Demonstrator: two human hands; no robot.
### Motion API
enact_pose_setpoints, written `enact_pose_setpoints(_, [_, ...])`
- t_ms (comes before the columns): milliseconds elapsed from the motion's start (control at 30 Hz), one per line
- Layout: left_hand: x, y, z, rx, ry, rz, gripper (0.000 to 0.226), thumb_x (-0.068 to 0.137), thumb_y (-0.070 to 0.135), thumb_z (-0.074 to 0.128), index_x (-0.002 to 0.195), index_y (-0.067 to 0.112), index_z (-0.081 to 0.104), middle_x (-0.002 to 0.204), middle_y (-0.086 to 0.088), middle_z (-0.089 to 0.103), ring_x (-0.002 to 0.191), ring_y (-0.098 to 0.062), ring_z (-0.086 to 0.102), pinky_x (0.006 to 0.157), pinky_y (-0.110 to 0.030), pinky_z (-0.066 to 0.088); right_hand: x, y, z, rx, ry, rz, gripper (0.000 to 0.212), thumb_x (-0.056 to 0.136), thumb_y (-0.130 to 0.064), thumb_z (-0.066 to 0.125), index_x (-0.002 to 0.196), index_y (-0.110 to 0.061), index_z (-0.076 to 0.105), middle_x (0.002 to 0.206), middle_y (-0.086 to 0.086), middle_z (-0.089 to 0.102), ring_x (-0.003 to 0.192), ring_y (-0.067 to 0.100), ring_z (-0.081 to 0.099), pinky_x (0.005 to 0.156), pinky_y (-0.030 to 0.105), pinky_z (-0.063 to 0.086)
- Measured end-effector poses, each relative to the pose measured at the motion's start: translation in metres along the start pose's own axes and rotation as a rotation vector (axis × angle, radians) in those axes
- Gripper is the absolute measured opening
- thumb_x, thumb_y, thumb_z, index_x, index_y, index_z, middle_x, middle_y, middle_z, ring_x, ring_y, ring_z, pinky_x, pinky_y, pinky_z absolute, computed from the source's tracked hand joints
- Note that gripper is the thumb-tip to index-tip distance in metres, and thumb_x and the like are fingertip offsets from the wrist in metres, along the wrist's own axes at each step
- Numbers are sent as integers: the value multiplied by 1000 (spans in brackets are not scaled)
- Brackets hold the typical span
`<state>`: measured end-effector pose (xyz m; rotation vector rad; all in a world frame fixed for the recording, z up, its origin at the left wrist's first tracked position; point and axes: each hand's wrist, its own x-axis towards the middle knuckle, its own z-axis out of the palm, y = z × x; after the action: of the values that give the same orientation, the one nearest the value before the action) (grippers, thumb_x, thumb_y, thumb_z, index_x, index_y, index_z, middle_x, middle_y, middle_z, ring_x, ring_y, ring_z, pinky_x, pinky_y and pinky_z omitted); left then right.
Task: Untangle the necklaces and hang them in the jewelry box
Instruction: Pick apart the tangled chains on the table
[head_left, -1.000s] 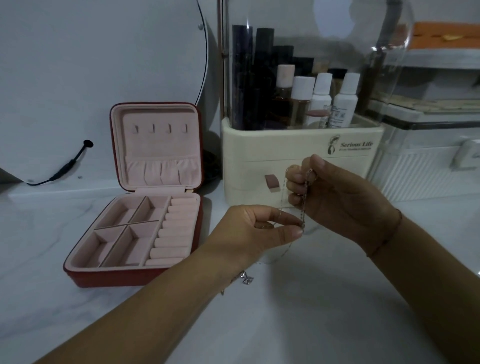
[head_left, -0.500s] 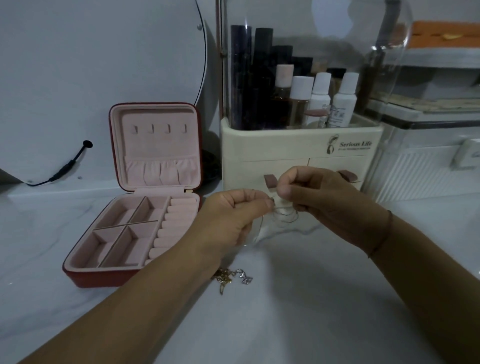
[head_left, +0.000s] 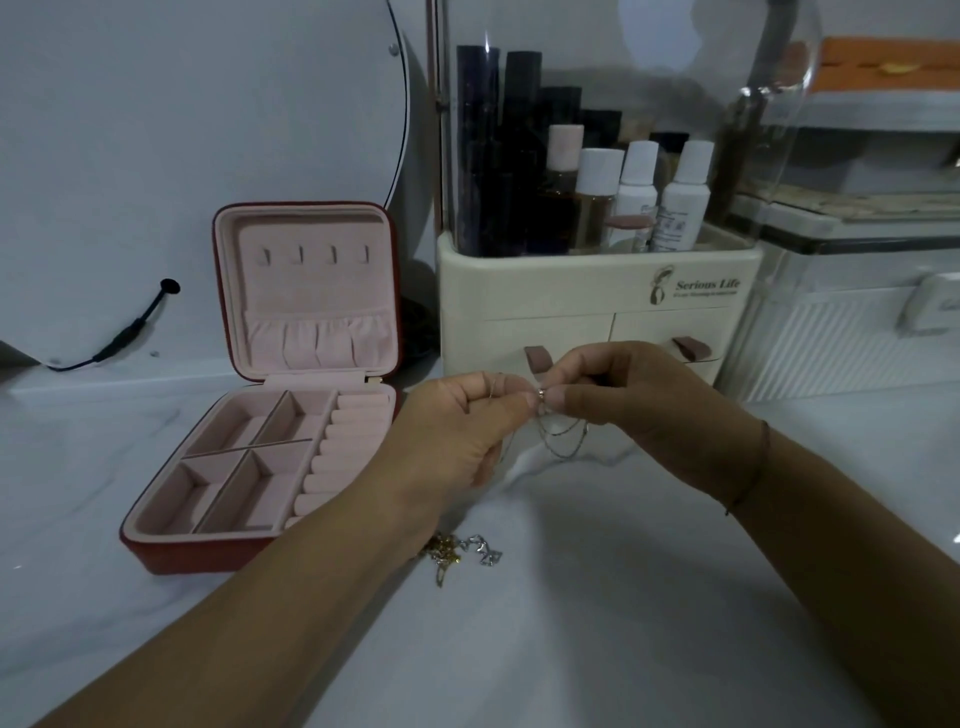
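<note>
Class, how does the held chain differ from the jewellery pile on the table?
The chain hangs looped between left hand and right hand; the pile lies bunched on the table. The chain is thin, silvery; the pile mixes gold and silver. Neither is in the box.

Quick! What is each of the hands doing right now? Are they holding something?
Left hand: closed, pinching the thin necklace chain.
Right hand: closed, pinching the same chain, right beside the left fingertips.

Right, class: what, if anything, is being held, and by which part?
The left hand and right hand both pinch a thin chain necklace at the top of its hanging loops.
</note>
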<state>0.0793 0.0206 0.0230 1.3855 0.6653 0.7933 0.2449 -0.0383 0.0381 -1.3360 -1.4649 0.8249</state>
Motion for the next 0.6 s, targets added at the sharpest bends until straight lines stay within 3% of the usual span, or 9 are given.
enact_pose_setpoints(100, [1,-2,0,16,12,-5,8,89,5,58,84,7,63,42,1,31,34,-8,21,40,-19,15,3,2,-1,46,52,8,5,72,-16,65,73,-16,70,67,-3,63,66,11,49,63,22,40])
enact_pose_setpoints(267, [-1,0,-1,-2,-35,1,4,86,8,62,89,6,64,42,3,32,35,-8,21,41,-21,14,2,1,-2,130,44,8,6,73,-19,65,71,-18,71,71,3,59,67,14,44,62,23,37])
enact_pose_setpoints(400, [-3,0,-2,32,-62,25,25,79,20,67,99,4,68,45,2,35,36,-7,23,39,-20,18,2,4,-1,88,8,1,8,75,-23,66,74,-17,72,73,4,59,68,11,46,63,22,38])
enact_pose_setpoints(600, [-4,-1,-1,55,-57,29,9,85,15,63,82,8,68,43,1,35,35,-8,23,38,-20,18,3,4,-2,116,20,19,8,69,-26,70,69,-18,72,67,4,54,64,14,41,62,24,36])
